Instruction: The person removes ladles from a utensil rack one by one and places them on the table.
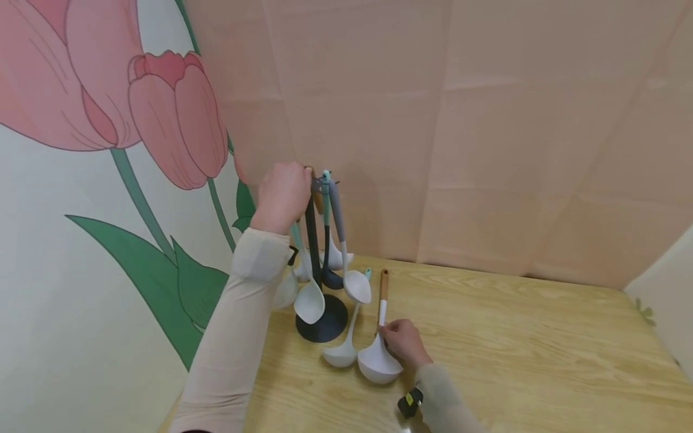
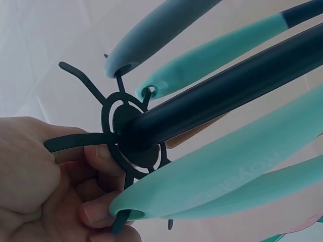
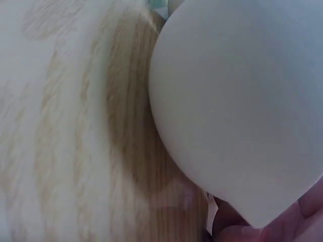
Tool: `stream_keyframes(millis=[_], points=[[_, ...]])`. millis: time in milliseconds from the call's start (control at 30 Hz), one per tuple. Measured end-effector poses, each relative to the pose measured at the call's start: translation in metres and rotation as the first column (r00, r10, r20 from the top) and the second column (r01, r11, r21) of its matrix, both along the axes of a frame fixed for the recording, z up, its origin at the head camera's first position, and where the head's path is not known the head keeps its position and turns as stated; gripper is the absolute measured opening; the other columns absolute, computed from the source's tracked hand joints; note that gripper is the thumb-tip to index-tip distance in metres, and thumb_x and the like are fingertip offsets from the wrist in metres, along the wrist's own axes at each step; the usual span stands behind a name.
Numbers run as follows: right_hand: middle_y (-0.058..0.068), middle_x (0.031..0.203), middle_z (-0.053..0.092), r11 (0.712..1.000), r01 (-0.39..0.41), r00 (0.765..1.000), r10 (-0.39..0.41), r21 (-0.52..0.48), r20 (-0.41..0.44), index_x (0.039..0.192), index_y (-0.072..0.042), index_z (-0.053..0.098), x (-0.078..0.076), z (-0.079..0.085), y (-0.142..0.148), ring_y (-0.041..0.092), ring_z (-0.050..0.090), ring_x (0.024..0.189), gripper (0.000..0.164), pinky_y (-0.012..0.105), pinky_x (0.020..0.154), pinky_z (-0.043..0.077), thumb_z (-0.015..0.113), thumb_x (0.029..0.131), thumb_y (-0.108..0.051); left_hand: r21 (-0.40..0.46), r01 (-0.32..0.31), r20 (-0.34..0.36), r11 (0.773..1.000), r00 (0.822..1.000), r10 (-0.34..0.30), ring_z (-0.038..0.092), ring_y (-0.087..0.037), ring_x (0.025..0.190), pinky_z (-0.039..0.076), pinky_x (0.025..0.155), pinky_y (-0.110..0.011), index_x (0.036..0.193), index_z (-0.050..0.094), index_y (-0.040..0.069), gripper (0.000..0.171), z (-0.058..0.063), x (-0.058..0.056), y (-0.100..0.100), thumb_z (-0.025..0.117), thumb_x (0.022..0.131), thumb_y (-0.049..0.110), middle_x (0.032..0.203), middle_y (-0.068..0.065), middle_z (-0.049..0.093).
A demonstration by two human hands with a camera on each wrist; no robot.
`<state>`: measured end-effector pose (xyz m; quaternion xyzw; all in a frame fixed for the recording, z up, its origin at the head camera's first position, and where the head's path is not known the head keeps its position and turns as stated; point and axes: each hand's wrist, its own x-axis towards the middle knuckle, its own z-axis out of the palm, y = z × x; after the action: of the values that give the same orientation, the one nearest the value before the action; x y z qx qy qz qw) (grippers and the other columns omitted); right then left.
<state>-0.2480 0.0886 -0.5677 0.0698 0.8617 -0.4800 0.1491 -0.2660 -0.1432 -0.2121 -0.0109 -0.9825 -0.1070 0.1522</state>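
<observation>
My left hand (image 1: 283,197) is at the top of a black utensil rack (image 1: 337,325). In the left wrist view its curled fingers hold the rack's hook ring (image 2: 107,126), with a fingertip against the end of a mint handle (image 2: 227,156) hung on a hook. My right hand (image 1: 406,341) pinches the neck of a white ladle with a wooden-tipped handle (image 1: 380,364), which lies bowl toward me on the table. That ladle's bowl fills much of the right wrist view. Beside it lies a pale ladle with a mint handle end (image 1: 341,355).
Several utensils hang round the rack, among them a grey-handled ladle (image 1: 357,287), a dark ladle with a teal handle (image 1: 332,280) and a white spoon (image 1: 310,304). A tulip-painted wall (image 1: 130,300) stands left of the wooden table (image 1: 514,349); a pinkish covering (image 1: 487,150) hangs behind.
</observation>
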Motion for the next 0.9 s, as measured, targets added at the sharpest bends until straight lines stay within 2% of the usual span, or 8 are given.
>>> stream_keyframes(millis=[167,400,667,900], points=[[0.006,0.086,0.065,1.0,-0.001,1.0,0.001,0.004,-0.021,0.098,-0.001,0.072,0.002,-0.004,0.002,0.018,0.059,0.076,0.027,0.027,0.061,0.049,0.065,0.096,-0.028,-0.035,-0.006,-0.001,0.999,1.0,0.006,0.061,-0.024,0.065,0.049,0.055,-0.034,0.093,0.067,0.006,0.045,-0.002,-0.003,0.001,0.033,0.11,0.031,0.077,-0.009,0.062],[0.007,0.082,0.066,1.0,0.016,0.996,-0.015,0.005,-0.093,0.1,0.0,0.069,0.004,0.001,0.004,0.018,0.061,0.072,0.026,0.029,0.059,0.049,0.066,0.095,-0.025,-0.09,-0.015,0.004,0.996,1.0,0.015,0.063,-0.025,0.074,0.053,0.061,-0.037,0.115,0.069,0.007,0.039,-0.002,-0.003,0.004,0.034,0.11,0.024,0.09,-0.011,0.066],[0.01,0.087,0.066,0.998,0.054,0.992,-0.052,0.011,-0.113,0.106,0.001,0.067,0.008,0.006,0.004,0.021,0.062,0.076,0.029,0.031,0.062,0.049,0.066,0.094,-0.025,-0.076,-0.012,-0.013,0.997,1.0,0.011,0.067,-0.031,0.088,0.056,0.071,-0.044,0.116,0.064,0.001,0.025,-0.003,-0.001,0.005,0.046,0.104,0.012,0.101,-0.017,0.068],[0.011,0.094,0.069,0.994,0.091,0.98,-0.077,0.067,-0.185,0.116,0.001,0.063,0.01,0.01,0.004,0.024,0.063,0.082,0.035,0.037,0.071,0.05,0.064,0.093,-0.025,-0.075,-0.024,-0.027,0.997,0.999,0.022,0.067,-0.032,0.092,0.056,0.076,-0.046,0.112,0.061,0.0,0.017,-0.005,0.0,0.007,0.051,0.102,0.009,0.102,-0.017,0.067]])
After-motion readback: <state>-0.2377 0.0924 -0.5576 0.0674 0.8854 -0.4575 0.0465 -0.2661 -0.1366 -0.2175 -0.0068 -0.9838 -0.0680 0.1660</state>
